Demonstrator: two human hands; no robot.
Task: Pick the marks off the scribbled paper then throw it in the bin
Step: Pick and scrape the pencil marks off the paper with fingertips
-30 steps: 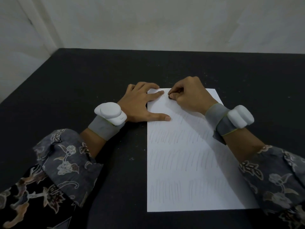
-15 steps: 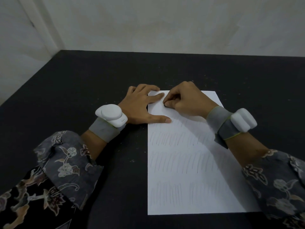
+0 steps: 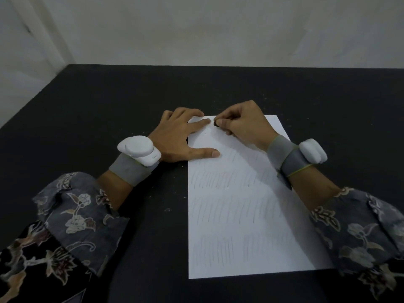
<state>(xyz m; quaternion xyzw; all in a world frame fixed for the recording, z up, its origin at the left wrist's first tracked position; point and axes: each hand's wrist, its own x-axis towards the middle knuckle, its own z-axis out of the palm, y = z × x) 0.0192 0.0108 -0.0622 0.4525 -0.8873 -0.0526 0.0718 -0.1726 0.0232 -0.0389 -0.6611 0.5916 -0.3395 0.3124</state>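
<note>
White rectangular sheet of paper (image 3: pixel 236 215) flat on a matte black surface (image 3: pixel 109 106), long side running away from the viewer, smooth and uncreased. Faint grey pencil scribbles (image 3: pixel 231 209) in rows of slanted strokes across the middle and near portions; far strip near the top edge nearly blank. Left hand (image 3: pixel 175 138) spread flat at the sheet's far left corner, palm on the dark surface, index finger (image 3: pixel 201 123) and thumb (image 3: pixel 205 153) extended onto the paper and pressing it down; open, nothing held. Right hand (image 3: pixel 244 125) curled into a loose fist over the top edge of the sheet, thumb and forefinger pinched tight in a small grip on a dark, rounded bit (image 3: pixel 216 124), apparently an eraser, its lower end touching the paper just beside the left index fingertip. Grey fabric bands on both wrists, each carrying a smooth white rounded plastic device: left one (image 3: pixel 138 150) and right one (image 3: pixel 312 150). Loose sleeves of dark cloth with a pale floral print, left sleeve (image 3: pixel 72 217) and right sleeve (image 3: pixel 360 232), gathered below the bands. Small pale crumbs (image 3: pixel 168 209) scattered over the black surface. Plain off-white wall (image 3: pixel 218 29) behind, dull and slightly mottled.
</note>
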